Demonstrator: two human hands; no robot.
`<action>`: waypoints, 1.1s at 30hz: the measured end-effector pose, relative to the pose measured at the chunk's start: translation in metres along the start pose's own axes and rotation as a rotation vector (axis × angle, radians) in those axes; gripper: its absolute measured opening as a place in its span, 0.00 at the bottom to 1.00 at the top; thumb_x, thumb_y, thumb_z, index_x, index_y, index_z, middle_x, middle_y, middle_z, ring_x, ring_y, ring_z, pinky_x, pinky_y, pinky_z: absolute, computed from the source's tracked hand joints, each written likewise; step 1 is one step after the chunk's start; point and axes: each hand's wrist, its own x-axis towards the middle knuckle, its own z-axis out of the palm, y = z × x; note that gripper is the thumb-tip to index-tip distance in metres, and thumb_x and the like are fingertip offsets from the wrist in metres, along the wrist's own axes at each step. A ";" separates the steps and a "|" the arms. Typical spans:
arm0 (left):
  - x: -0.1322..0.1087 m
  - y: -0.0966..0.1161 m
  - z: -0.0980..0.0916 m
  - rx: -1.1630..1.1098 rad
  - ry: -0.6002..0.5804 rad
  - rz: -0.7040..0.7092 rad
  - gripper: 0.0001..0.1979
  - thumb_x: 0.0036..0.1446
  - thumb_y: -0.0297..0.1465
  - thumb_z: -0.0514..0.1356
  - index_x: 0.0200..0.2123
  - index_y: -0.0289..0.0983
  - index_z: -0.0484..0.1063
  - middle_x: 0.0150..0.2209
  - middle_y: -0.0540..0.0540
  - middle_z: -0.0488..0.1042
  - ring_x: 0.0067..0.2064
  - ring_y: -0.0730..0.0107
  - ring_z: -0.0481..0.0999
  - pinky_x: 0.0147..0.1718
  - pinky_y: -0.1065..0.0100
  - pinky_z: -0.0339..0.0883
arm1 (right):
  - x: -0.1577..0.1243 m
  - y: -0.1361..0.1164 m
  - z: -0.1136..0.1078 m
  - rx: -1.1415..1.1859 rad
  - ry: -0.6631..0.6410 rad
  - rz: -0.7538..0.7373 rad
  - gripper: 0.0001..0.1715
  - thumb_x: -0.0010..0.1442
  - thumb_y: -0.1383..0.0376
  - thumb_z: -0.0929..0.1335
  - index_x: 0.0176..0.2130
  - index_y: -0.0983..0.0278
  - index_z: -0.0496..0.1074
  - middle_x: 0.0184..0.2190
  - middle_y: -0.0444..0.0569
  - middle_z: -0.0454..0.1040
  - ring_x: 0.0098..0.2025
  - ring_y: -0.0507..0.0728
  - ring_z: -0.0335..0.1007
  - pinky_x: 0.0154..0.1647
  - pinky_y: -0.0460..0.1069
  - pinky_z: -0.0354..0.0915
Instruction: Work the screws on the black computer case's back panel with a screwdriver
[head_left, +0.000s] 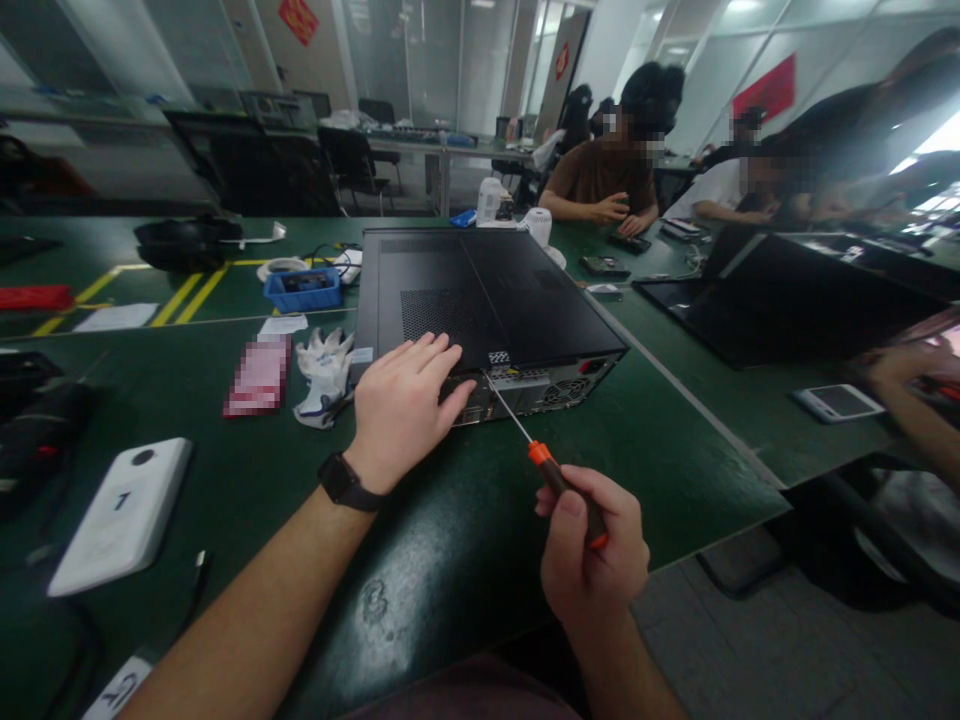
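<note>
A black computer case [517, 290] lies on its side on the green table, its rear panel with a fan grille toward me. My left hand [409, 385] rests flat on the case's near left edge, fingers stretched out over the top panel. In my right hand [592, 540] is a screwdriver [559, 480] with a dark and orange handle, gripped in closed fingers. Its thin shaft points up and left, and the tip meets the upper edge of the rear panel. Whether the tip sits in a screw is too small to tell.
Left of the case lie a white work glove [324, 375], a pink packet [259, 375] and a blue bin [304, 290]. A white device marked 1 [124, 515] is nearer me. Rightward are a black flat panel [795, 300], a phone [838, 402] and co-workers, one in brown [607, 180].
</note>
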 end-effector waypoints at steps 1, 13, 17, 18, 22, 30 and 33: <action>0.000 0.000 0.000 0.003 0.000 0.001 0.18 0.68 0.36 0.63 0.56 0.34 0.78 0.60 0.36 0.80 0.63 0.49 0.79 0.64 0.48 0.72 | 0.000 0.000 0.000 0.015 -0.002 0.012 0.11 0.70 0.65 0.68 0.51 0.61 0.74 0.31 0.43 0.81 0.26 0.52 0.80 0.28 0.46 0.75; 0.000 0.000 0.000 0.006 0.003 0.004 0.17 0.69 0.37 0.62 0.56 0.35 0.79 0.60 0.37 0.80 0.62 0.50 0.79 0.64 0.48 0.72 | 0.001 0.000 -0.003 -0.006 -0.011 -0.010 0.13 0.69 0.66 0.67 0.53 0.61 0.73 0.34 0.45 0.80 0.29 0.54 0.79 0.31 0.49 0.74; 0.000 0.000 -0.001 0.005 0.001 0.003 0.18 0.69 0.36 0.62 0.56 0.34 0.79 0.60 0.36 0.80 0.62 0.50 0.79 0.64 0.48 0.72 | 0.000 0.001 -0.002 0.010 -0.007 0.030 0.12 0.71 0.64 0.66 0.53 0.61 0.74 0.33 0.44 0.80 0.25 0.52 0.78 0.27 0.46 0.72; 0.000 0.000 0.000 0.005 0.000 0.002 0.18 0.69 0.37 0.62 0.56 0.34 0.79 0.60 0.36 0.80 0.62 0.50 0.79 0.64 0.48 0.72 | 0.001 0.001 -0.002 0.012 -0.012 0.024 0.13 0.71 0.64 0.66 0.53 0.61 0.74 0.34 0.45 0.80 0.27 0.52 0.79 0.27 0.47 0.73; 0.000 0.000 0.000 0.007 -0.007 -0.002 0.18 0.69 0.37 0.62 0.57 0.34 0.78 0.60 0.36 0.80 0.63 0.50 0.79 0.64 0.48 0.72 | 0.006 -0.003 -0.003 -0.018 -0.018 -0.055 0.14 0.66 0.66 0.68 0.52 0.61 0.73 0.39 0.48 0.81 0.34 0.55 0.81 0.33 0.49 0.76; 0.000 0.000 0.000 0.015 -0.005 0.002 0.18 0.69 0.37 0.62 0.57 0.34 0.78 0.60 0.36 0.80 0.63 0.50 0.79 0.64 0.48 0.72 | 0.000 0.001 -0.003 -0.020 -0.022 0.033 0.13 0.70 0.64 0.67 0.53 0.61 0.73 0.32 0.43 0.80 0.26 0.52 0.78 0.27 0.47 0.73; 0.000 0.000 0.001 0.018 0.003 0.008 0.18 0.69 0.37 0.63 0.56 0.34 0.78 0.60 0.37 0.80 0.62 0.49 0.79 0.64 0.49 0.72 | 0.004 -0.001 -0.003 -0.004 -0.012 -0.033 0.16 0.67 0.64 0.69 0.54 0.61 0.72 0.39 0.48 0.80 0.32 0.54 0.80 0.30 0.48 0.74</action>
